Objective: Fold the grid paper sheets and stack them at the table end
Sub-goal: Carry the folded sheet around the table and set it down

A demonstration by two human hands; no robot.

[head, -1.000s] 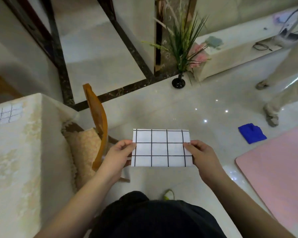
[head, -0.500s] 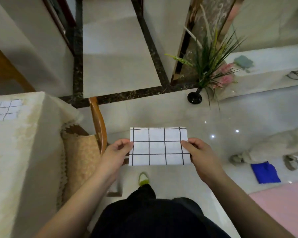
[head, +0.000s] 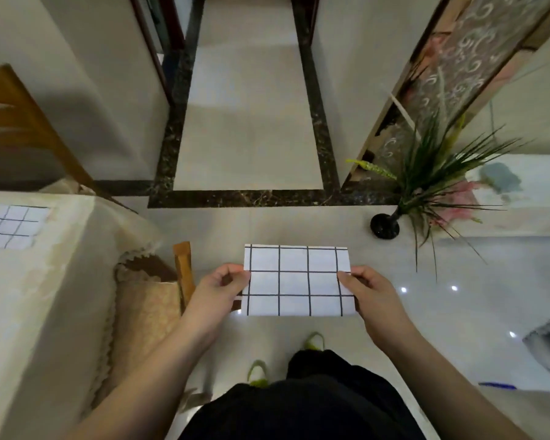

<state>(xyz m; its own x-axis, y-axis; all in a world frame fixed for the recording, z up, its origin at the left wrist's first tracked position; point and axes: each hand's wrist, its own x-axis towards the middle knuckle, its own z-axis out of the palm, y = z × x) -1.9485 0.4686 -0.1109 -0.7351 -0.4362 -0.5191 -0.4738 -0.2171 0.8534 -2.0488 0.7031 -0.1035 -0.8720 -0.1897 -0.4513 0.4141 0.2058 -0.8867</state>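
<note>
A folded white sheet of grid paper point(head: 296, 281) with black lines hangs level in the air in front of me, above the floor. My left hand point(head: 218, 289) pinches its left edge between thumb and fingers. My right hand point(head: 370, 289) pinches its right edge the same way. At the far left, another grid paper sheet point(head: 10, 225) lies flat on the table point(head: 38, 296), which is covered with a cream cloth. The table is to the left of my hands, apart from them.
A wooden chair point(head: 183, 271) with a beige cushion stands between the table and my hands. A second wooden chair point(head: 23, 122) is at the far left. A black vase with green grass point(head: 385, 225) stands on the glossy floor to the right.
The view has swung left: the plant and the table's sheet have shifted right in the picture, and the blue cloth and the other person's legs have left it. Both hands still hold the sheet.
</note>
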